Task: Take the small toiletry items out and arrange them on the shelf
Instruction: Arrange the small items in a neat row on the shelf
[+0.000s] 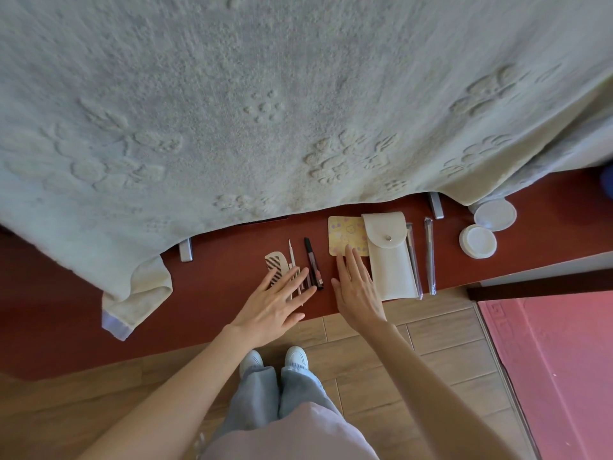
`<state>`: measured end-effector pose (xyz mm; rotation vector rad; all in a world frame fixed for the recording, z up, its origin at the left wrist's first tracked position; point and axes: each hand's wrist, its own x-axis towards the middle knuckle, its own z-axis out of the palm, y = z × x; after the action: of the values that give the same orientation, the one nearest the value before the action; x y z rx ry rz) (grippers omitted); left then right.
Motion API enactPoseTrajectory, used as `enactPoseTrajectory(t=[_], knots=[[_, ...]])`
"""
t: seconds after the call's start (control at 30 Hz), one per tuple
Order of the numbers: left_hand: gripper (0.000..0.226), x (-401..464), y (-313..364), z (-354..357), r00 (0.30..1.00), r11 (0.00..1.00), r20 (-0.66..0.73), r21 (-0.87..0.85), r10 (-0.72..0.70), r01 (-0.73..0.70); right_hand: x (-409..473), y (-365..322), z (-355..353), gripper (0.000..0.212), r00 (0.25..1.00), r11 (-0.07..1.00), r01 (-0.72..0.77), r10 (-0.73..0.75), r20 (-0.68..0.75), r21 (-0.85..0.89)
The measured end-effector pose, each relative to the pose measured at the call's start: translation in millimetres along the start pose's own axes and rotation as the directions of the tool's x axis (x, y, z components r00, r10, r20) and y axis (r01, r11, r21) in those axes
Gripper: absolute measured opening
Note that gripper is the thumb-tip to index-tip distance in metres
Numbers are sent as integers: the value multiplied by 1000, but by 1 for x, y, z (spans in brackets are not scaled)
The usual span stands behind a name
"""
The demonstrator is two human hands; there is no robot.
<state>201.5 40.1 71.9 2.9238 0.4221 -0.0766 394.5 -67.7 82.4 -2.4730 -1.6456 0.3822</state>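
Small items lie in a row on the dark red shelf (232, 260): a beige comb (274, 261), a thin pointed stick (291, 254), a black pen-like tube (312, 260), a yellow patterned card (345, 235), a white snap pouch (389, 257), two wrapped brushes (430, 257) and a white jar (477, 242) with its lid (495, 214) beside it. My left hand (277, 302) hovers flat over the comb and sticks, fingers spread, holding nothing. My right hand (356, 288) lies flat with its fingertips on the card's lower edge.
A large pale embossed towel (265, 111) hangs over the back of the shelf and drapes past its left front. Two metal brackets (185, 250) stick out under it. Below are wood-look floor tiles, my shoes and a pink mat (557, 360) at right.
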Motion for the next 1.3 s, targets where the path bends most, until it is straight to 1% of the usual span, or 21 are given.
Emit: enactPoseTrajectory(t=[0.2,0.33,0.53,0.7,0.93,1.0,1.1,1.2,1.3], knots=[[57,6,-1,-3,999,999,-17,3,-41,41,14,8,1,63,999,1000,-12,12,43,-4],[58,9,-2,-5,997,998,-24,-3,-68,68,7,14,4,61,998,999,32,-29,55,-44],[53,-4,-1,-3,997,998,-55,-43,-55,53,-11,18,8,57,994,994,88,-84,63,-62],[56,-11,-1,0,997,997,-23,-34,-74,73,-15,21,10,56,990,991,122,-118,72,-51],[56,-5,1,-4,996,996,-9,-42,-85,84,-16,21,4,55,990,990,138,-137,35,-28],[56,-3,4,-5,996,996,-35,-46,-84,82,-13,27,-6,54,995,995,94,-95,-25,-19],[56,7,11,-10,994,995,-47,-48,-95,93,-8,49,-23,53,995,999,-34,35,-89,7],[55,28,24,-12,994,995,-50,-33,-99,98,0,78,-35,56,995,997,-66,62,-80,-49],[56,51,39,-13,987,988,-51,-21,-156,155,12,100,-40,61,999,995,-39,37,-22,-91]])
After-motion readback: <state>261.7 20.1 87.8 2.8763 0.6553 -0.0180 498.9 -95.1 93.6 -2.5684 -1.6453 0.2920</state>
